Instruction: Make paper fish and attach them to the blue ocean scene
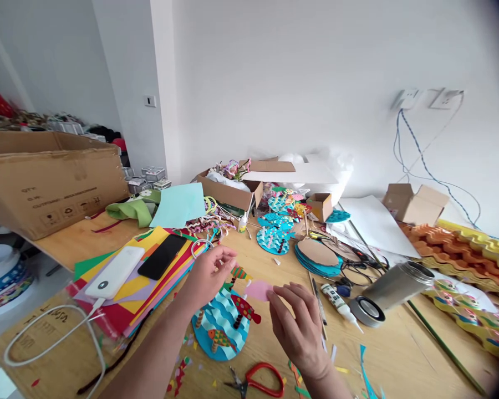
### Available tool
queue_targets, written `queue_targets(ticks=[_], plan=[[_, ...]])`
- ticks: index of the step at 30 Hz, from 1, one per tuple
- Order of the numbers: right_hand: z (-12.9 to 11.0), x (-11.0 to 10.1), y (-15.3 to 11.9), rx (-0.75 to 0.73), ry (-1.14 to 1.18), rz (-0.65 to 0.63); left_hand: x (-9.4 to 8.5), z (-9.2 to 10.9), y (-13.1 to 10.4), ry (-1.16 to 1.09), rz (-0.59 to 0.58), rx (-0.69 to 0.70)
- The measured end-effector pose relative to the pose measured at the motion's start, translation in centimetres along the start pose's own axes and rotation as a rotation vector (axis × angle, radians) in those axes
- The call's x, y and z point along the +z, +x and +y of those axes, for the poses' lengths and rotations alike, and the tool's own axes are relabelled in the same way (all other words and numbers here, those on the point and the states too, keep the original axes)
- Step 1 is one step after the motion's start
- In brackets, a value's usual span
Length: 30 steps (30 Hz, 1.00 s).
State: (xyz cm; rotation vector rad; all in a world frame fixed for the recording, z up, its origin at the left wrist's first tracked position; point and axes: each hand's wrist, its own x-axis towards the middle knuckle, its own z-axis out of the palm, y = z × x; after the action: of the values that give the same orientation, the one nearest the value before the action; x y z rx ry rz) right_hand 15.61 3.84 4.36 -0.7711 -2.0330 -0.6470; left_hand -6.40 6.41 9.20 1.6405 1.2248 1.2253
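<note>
A round blue craft disc (220, 324) with wavy light-blue strips and paper fish lies on the table before me. A red spotted fish (244, 308) stands out at its right side, and an orange and green fish (221, 339) is near its front. My left hand (212, 271) is over the disc's back edge, thumb and fingers pinched close to a small striped fish (239, 272); what it holds is too small to make out. My right hand (295, 321) pinches the right edge of a pink translucent round piece (258, 290), right of the disc.
Red-handled scissors (264, 380) lie in front. To the right are a glue bottle (340, 303), a metal flask (403, 285) and stacked discs (318, 257). A phone (163, 257) and white power bank (115, 272) rest on coloured sheets at left. Finished sea discs (273, 238) sit behind.
</note>
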Motion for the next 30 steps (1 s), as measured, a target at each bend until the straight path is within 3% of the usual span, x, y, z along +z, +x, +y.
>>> queue_targets(ticks=[5,12,20,30], plan=[[0.4,0.9,-0.1,0.05,0.035,-0.026,0.0,0.2,1.4,0.163,-0.191,-0.009],[1.0,2.6,0.0,0.314,0.347,-0.063,0.4,-0.3,2.6,0.318,-0.33,0.016],[1.5,3.6,-1.5,0.202,0.316,-0.142,1.5,-1.0,2.8,0.354,-0.407,0.048],[1.5,3.8,-1.8,0.126,0.247,-0.146,2.3,-2.5,2.7,0.259,-0.364,0.133]])
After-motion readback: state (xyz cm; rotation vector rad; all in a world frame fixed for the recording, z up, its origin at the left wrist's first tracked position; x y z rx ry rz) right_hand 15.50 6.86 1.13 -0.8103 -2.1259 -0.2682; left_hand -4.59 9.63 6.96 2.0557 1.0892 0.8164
